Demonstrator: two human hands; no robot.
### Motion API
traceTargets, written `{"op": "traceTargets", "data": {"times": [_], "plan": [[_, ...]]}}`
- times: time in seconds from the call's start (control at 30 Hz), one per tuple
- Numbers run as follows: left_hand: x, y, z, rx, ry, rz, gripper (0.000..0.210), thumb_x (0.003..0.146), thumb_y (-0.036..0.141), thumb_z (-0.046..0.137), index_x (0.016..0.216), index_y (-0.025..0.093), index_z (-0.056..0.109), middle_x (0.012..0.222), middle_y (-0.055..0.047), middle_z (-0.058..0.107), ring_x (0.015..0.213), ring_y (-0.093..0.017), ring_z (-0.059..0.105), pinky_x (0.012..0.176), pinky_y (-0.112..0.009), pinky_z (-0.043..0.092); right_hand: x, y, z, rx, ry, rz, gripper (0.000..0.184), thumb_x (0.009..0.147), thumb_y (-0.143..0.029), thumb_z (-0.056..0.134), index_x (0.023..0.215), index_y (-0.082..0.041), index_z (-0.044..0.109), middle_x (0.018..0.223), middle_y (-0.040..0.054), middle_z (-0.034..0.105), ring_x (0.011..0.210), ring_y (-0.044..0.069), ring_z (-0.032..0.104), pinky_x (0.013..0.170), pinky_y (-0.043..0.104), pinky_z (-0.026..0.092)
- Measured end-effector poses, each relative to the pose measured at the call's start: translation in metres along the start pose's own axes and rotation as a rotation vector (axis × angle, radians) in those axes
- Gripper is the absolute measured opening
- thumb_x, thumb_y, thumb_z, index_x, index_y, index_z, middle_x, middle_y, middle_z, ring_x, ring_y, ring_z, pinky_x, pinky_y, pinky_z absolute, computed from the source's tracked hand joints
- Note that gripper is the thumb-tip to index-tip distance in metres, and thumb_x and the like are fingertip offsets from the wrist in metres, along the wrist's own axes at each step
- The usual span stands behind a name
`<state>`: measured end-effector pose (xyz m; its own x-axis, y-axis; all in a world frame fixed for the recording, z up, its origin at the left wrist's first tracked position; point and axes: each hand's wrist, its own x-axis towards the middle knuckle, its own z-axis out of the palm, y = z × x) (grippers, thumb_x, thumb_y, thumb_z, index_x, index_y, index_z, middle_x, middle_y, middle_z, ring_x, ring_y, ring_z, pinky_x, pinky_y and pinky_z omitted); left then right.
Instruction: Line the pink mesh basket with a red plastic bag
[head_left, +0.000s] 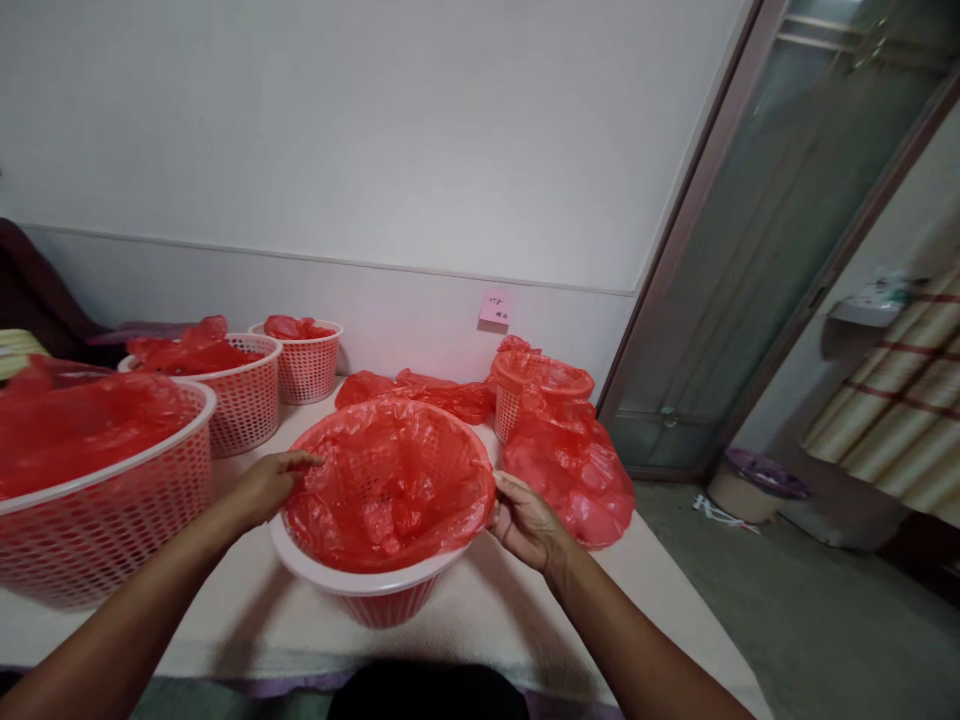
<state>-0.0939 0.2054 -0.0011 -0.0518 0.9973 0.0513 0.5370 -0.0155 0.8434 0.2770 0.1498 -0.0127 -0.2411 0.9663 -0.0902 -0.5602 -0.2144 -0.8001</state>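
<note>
Your basket (382,605) stands on the near middle of the white covering (465,650), its round mouth facing up and its central axis roughly upright; you cannot tell any slight lean. A red bag (397,480) lines it, opening upward too, folded over the far rim while the near rim shows white. Your left hand (281,485) pinches the bag's left edge between its fingers; your right hand (521,515) pinches the right edge, some fingertips hidden behind it. Red film blurs the basket's floor. At far left, a larger basket (150,510) is cut off.
</note>
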Motion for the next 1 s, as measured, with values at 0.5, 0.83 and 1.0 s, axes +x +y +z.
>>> {"op": "traceTargets", "data": {"times": [0.5,0.83,1.0], "plan": [[-0.018,0.016,-0.003,0.105,0.043,0.15,0.037,0.072,0.041,0.052,0.09,0.018,0.074,0.096,-0.007,0.076,0.096,-0.027,0.066,0.086,-0.036,0.05,-0.018,0.003,-0.014,-0.483,0.272,-0.034,0.012,0.074,-0.027,0.063,0.075,-0.017,0.057,0.066,0.0008,0.059,0.051,0.009,0.051,0.047,0.02,0.033],[-0.043,0.042,-0.01,0.434,0.244,0.365,0.045,0.088,0.048,0.041,0.101,0.015,0.069,0.118,-0.018,0.06,0.116,-0.035,0.053,0.104,-0.047,0.035,-0.063,-0.001,0.048,-1.481,-0.151,-0.928,0.02,0.09,-0.011,0.044,0.102,-0.02,0.058,0.097,0.0082,0.057,0.093,0.022,0.052,0.079,0.037,0.043],[-0.08,0.063,0.002,0.466,0.211,0.596,0.037,0.092,0.044,0.043,0.109,0.019,0.064,0.115,-0.011,0.061,0.112,-0.025,0.053,0.103,-0.037,0.037,-0.072,0.0,0.048,-1.52,-0.229,-0.911,0.021,0.088,-0.006,0.043,0.1,-0.02,0.053,0.096,0.0078,0.056,0.091,0.022,0.05,0.078,0.039,0.045]]}}
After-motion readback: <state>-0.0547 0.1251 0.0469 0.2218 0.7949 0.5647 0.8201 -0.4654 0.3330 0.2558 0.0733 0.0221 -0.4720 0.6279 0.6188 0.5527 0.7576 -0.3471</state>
